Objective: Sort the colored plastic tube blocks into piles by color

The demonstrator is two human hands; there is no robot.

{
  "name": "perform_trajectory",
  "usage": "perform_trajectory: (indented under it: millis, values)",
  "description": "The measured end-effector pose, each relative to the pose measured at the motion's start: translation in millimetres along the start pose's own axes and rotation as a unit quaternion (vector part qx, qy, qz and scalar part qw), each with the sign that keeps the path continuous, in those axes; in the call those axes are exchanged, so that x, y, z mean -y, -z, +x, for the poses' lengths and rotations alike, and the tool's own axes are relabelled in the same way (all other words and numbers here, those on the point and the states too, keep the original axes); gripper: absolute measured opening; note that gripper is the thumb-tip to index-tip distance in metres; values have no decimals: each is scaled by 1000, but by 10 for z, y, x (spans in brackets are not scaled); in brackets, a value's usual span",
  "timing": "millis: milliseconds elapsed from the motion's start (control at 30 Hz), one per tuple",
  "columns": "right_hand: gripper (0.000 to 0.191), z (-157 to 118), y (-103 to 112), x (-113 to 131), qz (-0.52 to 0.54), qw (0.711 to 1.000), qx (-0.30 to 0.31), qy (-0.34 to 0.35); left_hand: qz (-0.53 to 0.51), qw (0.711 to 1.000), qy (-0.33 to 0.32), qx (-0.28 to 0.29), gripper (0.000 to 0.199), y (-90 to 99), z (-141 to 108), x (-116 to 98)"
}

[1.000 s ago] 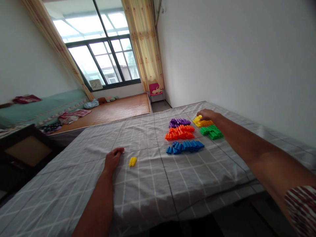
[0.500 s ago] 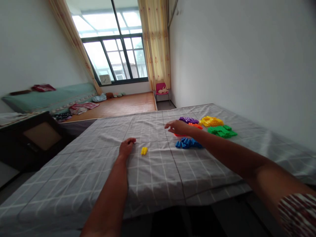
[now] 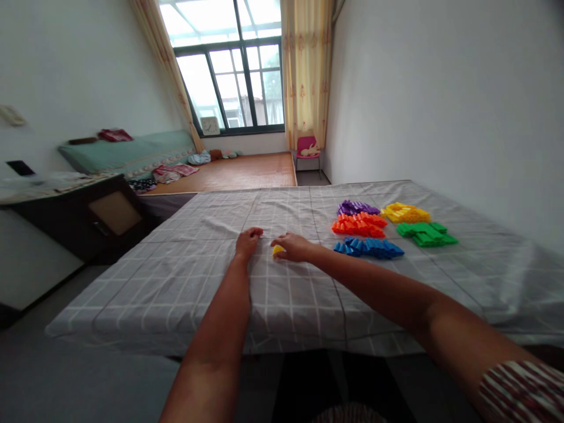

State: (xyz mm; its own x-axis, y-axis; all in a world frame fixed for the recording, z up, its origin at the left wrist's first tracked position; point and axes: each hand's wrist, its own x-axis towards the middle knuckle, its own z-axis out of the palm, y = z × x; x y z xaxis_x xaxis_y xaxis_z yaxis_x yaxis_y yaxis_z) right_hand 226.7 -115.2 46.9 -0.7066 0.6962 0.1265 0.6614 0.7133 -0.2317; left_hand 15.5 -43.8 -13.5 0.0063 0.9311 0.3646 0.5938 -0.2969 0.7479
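Observation:
My right hand (image 3: 294,247) reaches to the middle of the grey checked cloth (image 3: 291,294), its fingers closed round the small yellow pieces (image 3: 277,250), which they partly cover. Just to the left, my left hand (image 3: 249,241) rests on the cloth with its fingers curled together; whether anything is between them is too small to tell. On the right lie heaps of purple (image 3: 356,208), orange (image 3: 359,224), blue (image 3: 369,247), yellow (image 3: 405,212) and green pieces (image 3: 427,234).
A dark cabinet (image 3: 83,211) stands at the left. Beyond the cloth-covered surface are a low wooden platform (image 3: 251,169) with fabrics on it and a pink chair (image 3: 308,153). A white wall (image 3: 432,106) runs along the right.
My right hand has moved left and down from beside the orange heap to the small yellow pieces and closed on them. The camera view has shifted, so the scene sits farther right.

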Motion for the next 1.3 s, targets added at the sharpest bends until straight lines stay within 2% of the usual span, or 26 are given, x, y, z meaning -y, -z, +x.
perform_trajectory:
  millis: [67, 167, 333, 400, 500, 567, 633, 733, 833, 900, 1000, 1133, 1233, 1300]
  values:
    - [30, 41, -74, 43, -5, 1000, 3, -4, -2, 1000, 0, 4, 30, 5, 6, 10]
    - [30, 8, -75, 10, -4, 999, 34, 41, -2, 1000, 9, 14, 30, 8, 32, 44]
    - [32, -284, 66, -83, -40, 993, 100, 55, -2, 1000, 21, 15, 31, 31, 63, 37]
    - [33, -460, 137, -98, -46, 995, 89, 28, 5, 1000, 20, 17, 31, 54, 55, 1]
    - [37, -762, 342, -210, -56, 997, 31, -43, 12, 1000, 14, 18, 30, 87, 36, -38]
    - [39, -980, 581, -422, -75, 992, -16, -105, 12, 1000, 15, 16, 30, 99, 34, -36]
    - [40, -1206, 882, -768, -104, 975, -51, -188, 11, 1000, 17, 16, 30, 102, 46, -18]
    - [42, -1550, 1318, -1463, -154, 928, -64, -333, 7, 1000, 25, 14, 29, 101, 72, -4]
    - [40, -1843, 1567, -2152, -182, 873, -63, -449, 8, 999, 38, 11, 28, 105, 85, -28]
    - [39, -1966, 1596, -2498, -187, 853, -52, -484, 11, 999, 41, 8, 28, 111, 80, -53]
    - [40, -2024, 1499, -2805, -184, 843, -33, -504, 14, 999, 44, 8, 28, 122, 62, -80]
    - [41, -2004, 1340, -2954, -182, 831, -10, -525, 12, 998, 57, 5, 29, 125, 45, -81]
    - [41, -2019, 1318, -3009, -182, 823, 9, -538, 10, 998, 55, 4, 29, 119, 52, -59]
    - [41, -2030, 1343, -3027, -173, 834, 10, -524, 9, 999, 53, 7, 30, 114, 63, -38]
